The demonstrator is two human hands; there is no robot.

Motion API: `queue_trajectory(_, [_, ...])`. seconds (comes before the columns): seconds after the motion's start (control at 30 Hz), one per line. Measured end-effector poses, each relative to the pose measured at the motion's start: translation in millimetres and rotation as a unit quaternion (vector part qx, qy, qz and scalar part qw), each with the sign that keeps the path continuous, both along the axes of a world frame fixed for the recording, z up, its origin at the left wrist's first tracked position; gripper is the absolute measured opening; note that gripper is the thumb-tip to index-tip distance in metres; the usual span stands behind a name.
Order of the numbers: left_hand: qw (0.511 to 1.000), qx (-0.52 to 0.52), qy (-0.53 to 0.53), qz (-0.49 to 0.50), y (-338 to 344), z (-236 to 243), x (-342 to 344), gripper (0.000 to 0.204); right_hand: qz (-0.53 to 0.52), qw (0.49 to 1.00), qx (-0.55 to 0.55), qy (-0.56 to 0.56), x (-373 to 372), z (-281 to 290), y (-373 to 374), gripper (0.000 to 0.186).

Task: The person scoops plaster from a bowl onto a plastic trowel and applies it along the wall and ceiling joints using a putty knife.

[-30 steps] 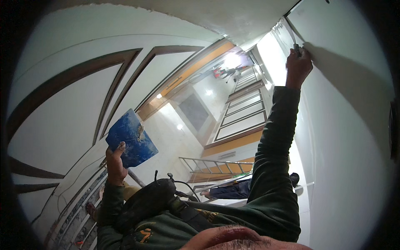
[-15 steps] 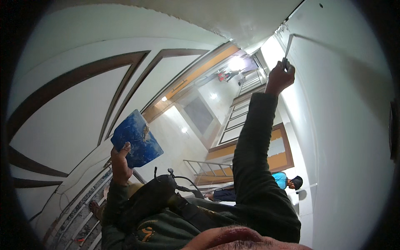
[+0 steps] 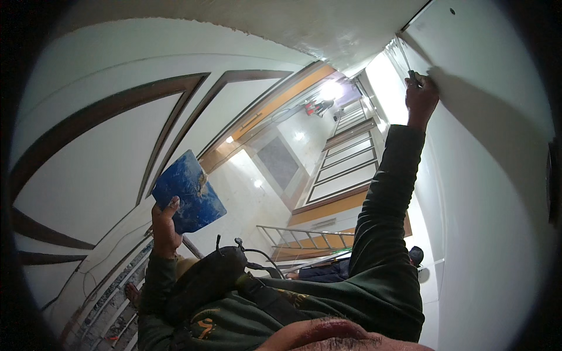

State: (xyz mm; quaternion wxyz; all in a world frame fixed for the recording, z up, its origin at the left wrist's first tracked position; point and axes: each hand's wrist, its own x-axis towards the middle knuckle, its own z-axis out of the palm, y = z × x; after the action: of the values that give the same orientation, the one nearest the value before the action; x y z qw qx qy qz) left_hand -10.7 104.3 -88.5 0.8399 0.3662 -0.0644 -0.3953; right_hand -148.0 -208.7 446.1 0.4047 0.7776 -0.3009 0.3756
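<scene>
Gripping a blue board at left and a thin-bladed tool at far right

Both hands are well apart, and each is clamped on something. The left hand (image 3: 167,228) pinches the near left edge of a flat blue board (image 3: 190,193), thumb laid over its face. Whitish smears mark the board, and a beige lump clings by its far right edge.

At the end of an outstretched arm in a dark green sleeve (image 3: 386,193), the right hand (image 3: 422,100) is wrapped around the dark handle of the thin-bladed tool (image 3: 404,54). The blade points to the far corner, where the smooth pale wall (image 3: 492,193) on the right meets the ceiling (image 3: 328,26); whether its tip touches cannot be told. A broad shadow spreads over that wall, to the right of the hand.

On the left, curved brown trim (image 3: 99,111) frames white panels. Between the arms, a metal ladder (image 3: 304,237) stands beyond a black pouch (image 3: 211,284) strapped to the chest. Near the right elbow, another person's dark cap (image 3: 416,255) shows. A bright lamp (image 3: 331,89) glares at the far end.
</scene>
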Motion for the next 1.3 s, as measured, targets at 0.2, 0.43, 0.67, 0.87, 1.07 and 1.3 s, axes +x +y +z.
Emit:
queue_trajectory(0.2, [0.977,0.031,-0.209,0.03,7,1,2,0.036,0.055,0.998,0.02,-0.013,5,1,-1,0.023])
queue_trajectory(0.43, [0.981,-0.019,-0.192,0.011,5,24,15,0.04,0.064,0.986,-0.066,-0.136,13,-60,-7,0.016])
queue_trajectory(0.67, [0.985,-0.134,-0.096,-0.057,-11,101,42,0.034,0.194,0.907,0.338,-0.157,-42,-164,74,0.014])
queue_trajectory(0.87, [0.956,-0.058,-0.275,-0.08,-6,121,54,0.036,0.225,0.724,0.637,-0.14,-65,-239,153,0.038])
queue_trajectory(1.07, [0.983,-0.068,-0.051,-0.162,1,122,42,0.048,0.198,0.656,0.725,-0.064,-71,-258,176,0.047])
queue_trajectory(1.3, [0.988,-0.067,0.03,-0.137,6,111,43,0.036,0.248,0.425,0.856,-0.161,-99,-286,206,0.033])
